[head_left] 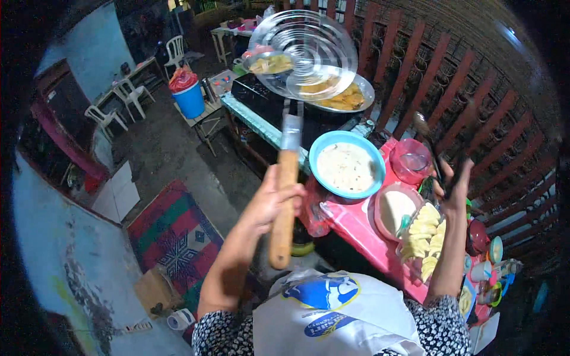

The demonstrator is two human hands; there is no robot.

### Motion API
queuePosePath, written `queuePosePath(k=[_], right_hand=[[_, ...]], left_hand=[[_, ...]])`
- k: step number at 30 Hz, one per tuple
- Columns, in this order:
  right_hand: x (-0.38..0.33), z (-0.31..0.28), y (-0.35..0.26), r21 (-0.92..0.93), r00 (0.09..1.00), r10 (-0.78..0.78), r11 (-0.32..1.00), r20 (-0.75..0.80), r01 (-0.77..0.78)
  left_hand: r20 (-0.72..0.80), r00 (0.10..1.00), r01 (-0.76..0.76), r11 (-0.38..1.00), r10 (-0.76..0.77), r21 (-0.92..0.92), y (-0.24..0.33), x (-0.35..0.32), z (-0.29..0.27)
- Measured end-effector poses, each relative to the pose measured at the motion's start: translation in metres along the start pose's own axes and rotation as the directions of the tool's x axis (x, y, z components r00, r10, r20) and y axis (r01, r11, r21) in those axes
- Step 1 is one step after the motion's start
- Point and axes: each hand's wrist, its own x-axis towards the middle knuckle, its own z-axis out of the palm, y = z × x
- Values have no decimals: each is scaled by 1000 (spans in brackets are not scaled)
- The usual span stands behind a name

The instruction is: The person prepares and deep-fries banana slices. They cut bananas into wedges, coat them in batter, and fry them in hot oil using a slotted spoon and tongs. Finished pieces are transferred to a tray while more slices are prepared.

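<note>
My left hand [270, 199] grips the wooden handle of a round wire skimmer [303, 53], lifted above a wok of frying yellow pieces [347, 95] on a dark stove. My right hand [454, 187] holds dark tongs [430, 148], raised over the pink table [356, 228]. Below the skimmer's handle sits a blue bowl of pale batter [346, 165]. A pink bowl of white flour [395, 207] and a heap of peeled yellow banana slices [424, 234] lie near my right forearm.
A pink plastic container [411, 159] stands behind the tongs. Small cups and jars [490, 270] crowd the table's right end. A blue bin with a red bag [189, 95], white plastic chairs [130, 95] and a patterned red rug [175, 234] are on the left. A slatted wall runs along the right.
</note>
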Motion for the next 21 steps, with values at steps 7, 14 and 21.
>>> queuePosePath(k=[7, 14, 21], right_hand=[[207, 34, 22, -929, 878, -388, 119, 280, 349], [314, 122, 33, -749, 891, -89, -582, 445, 316], [342, 153, 82, -627, 898, -85, -744, 431, 231]], left_hand=[[-255, 966, -45, 999, 48, 17, 44, 9, -69], [-466, 879, -33, 988, 102, 154, 64, 39, -90], [-261, 965, -30, 997, 11, -71, 83, 88, -106]])
